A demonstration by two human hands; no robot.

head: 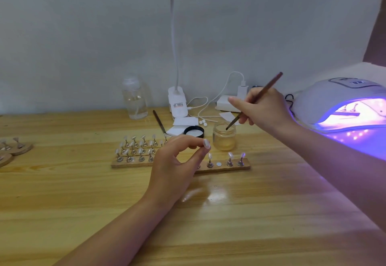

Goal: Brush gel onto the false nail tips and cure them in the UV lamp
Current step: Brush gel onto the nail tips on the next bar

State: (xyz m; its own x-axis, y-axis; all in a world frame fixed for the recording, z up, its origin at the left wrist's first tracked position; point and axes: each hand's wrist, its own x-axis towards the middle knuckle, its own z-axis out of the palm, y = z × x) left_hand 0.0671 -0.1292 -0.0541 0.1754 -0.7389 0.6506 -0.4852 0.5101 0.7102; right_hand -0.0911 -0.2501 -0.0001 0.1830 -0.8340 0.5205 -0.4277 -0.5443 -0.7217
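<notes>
A false nail tip is sitting pinched between the thumb and fingertips of the left hand, raised just above the front wooden strip. The right hand is gripping a brush pen-style and dipping its bristles into the open gel jar, so this tip is judged to be waiting for its coat. Two stands are curing inside the glowing UV lamp at the right. Many more tips are standing on the rear strips on the counter; whether those are coated cannot be told.
</notes>
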